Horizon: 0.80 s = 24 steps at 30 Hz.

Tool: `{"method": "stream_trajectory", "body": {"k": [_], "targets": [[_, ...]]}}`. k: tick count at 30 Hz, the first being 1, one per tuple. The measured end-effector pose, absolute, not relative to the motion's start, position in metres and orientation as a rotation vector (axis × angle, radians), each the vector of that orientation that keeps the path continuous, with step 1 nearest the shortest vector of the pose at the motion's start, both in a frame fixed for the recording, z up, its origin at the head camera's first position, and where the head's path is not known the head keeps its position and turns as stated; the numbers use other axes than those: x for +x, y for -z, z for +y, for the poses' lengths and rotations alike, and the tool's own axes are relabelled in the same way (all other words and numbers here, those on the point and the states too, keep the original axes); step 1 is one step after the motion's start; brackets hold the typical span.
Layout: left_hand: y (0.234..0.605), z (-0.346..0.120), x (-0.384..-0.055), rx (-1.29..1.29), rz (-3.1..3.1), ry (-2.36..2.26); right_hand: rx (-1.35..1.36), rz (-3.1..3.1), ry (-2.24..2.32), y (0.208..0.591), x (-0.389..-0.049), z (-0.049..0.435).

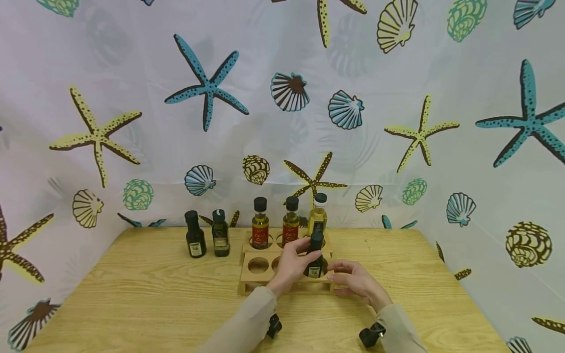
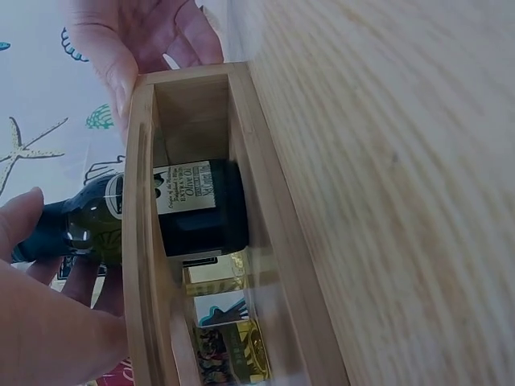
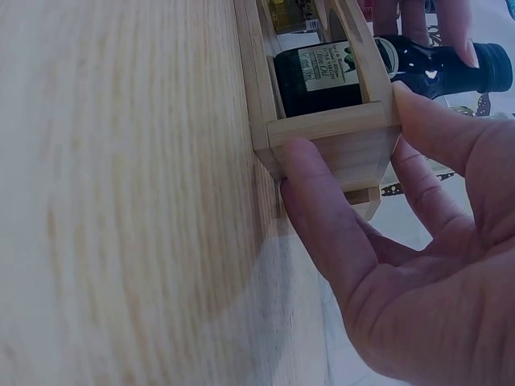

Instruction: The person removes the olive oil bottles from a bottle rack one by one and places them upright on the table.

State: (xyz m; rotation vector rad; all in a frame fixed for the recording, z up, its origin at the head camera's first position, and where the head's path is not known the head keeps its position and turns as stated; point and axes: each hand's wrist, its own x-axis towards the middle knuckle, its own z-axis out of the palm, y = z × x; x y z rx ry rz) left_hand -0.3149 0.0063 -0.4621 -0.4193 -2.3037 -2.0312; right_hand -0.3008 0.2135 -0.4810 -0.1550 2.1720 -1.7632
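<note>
A two-tier wooden bottle rack (image 1: 246, 270) stands on the table. My left hand (image 1: 291, 262) grips a small dark olive oil bottle (image 1: 315, 271) around its neck and cap. This bottle stands in the front tier's right hole, its base low inside the rack in the left wrist view. At the rack's right end, my right hand (image 1: 355, 280) holds the wood, thumb at the upper edge and fingers (image 3: 322, 217) along the end. On the back tier are two red-labelled oil bottles (image 1: 260, 230) and a pale yellow oil bottle (image 1: 319, 218), partly behind the left hand.
Two more dark bottles, one slim (image 1: 195, 238) and one broader (image 1: 220, 235), stand left of the rack. The light wooden table (image 1: 154, 289) reaches back to a white curtain (image 1: 273, 142) printed with starfish and shells.
</note>
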Motion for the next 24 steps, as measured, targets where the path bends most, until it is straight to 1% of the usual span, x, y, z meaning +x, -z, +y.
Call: {"method": "stream_trajectory", "body": {"k": [9, 16, 24], "targets": [[0.4597, 0.0086, -0.3135, -0.460, -2.373, 1.958, -0.144, 2.185, 1.764, 0.4824, -0.3017, 0.2125], [0.4660, 0.0101, -0.3145, -0.460, -2.410, 1.935, -0.136, 2.174, 1.775, 0.4832, -0.3015, 0.2123], [0.4638, 0.0109, -0.3130, -0.534, -2.348, 1.976, -0.141, 2.166, 1.771, 0.4802, -0.3014, 0.2132]]}}
